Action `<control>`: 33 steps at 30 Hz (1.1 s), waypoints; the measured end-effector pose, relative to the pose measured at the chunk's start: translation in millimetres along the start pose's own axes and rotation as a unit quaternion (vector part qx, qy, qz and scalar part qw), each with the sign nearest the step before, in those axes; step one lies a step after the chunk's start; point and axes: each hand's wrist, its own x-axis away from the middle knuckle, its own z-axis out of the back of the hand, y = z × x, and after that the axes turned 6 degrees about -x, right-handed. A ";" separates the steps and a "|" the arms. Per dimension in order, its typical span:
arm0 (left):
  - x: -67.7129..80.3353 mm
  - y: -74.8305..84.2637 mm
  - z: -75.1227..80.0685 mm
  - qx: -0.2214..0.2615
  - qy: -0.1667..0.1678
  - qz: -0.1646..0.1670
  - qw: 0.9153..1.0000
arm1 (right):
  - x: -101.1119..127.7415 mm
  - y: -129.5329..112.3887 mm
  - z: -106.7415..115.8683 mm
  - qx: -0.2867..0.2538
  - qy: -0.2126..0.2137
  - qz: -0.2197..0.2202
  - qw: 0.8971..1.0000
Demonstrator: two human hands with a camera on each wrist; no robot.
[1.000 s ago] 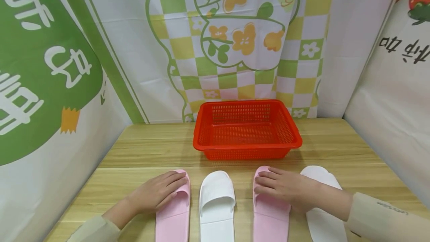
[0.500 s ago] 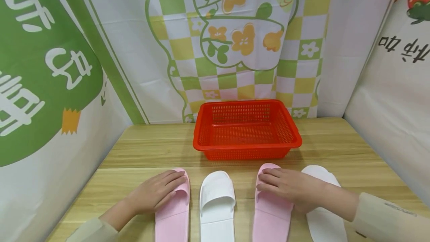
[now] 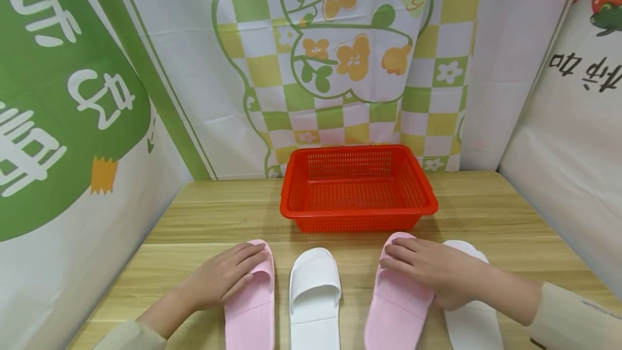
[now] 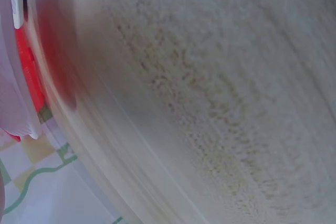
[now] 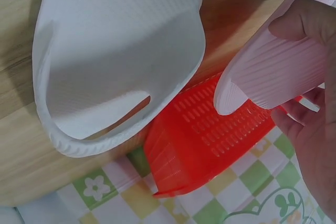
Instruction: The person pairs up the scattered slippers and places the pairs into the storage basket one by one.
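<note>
My left hand (image 3: 228, 278) lies on the strap of the left pink slipper (image 3: 250, 312), fingers fairly straight across it and the thumb hidden. My right hand (image 3: 427, 271) grips the strap of the right pink slipper (image 3: 393, 315), which lies tilted with its toe towards the red basket (image 3: 358, 210). In the right wrist view my thumb (image 5: 310, 19) sits on top of that pink slipper (image 5: 268, 77) and my fingers curl beneath it. A white slipper (image 3: 315, 296) lies between the pink ones. Another white slipper (image 3: 473, 325) lies at the right, partly under my right wrist.
The wooden table (image 3: 214, 215) is walled in by printed cloth on the left, back and right. The basket has nothing in it and stands at the back centre. The left wrist view is blurred, showing table surface (image 4: 210, 103) and a strip of basket (image 4: 29, 72).
The right pink slipper has turned and slid forward and rightwards under my right hand, its toe now nearer the basket. The left pink slipper has crept slightly forward.
</note>
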 end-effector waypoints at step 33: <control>-36.6 10.5 26.1 -0.008 0.084 0.038 0.996 | 20.2 5.0 32.9 -0.059 0.133 -0.066 0.987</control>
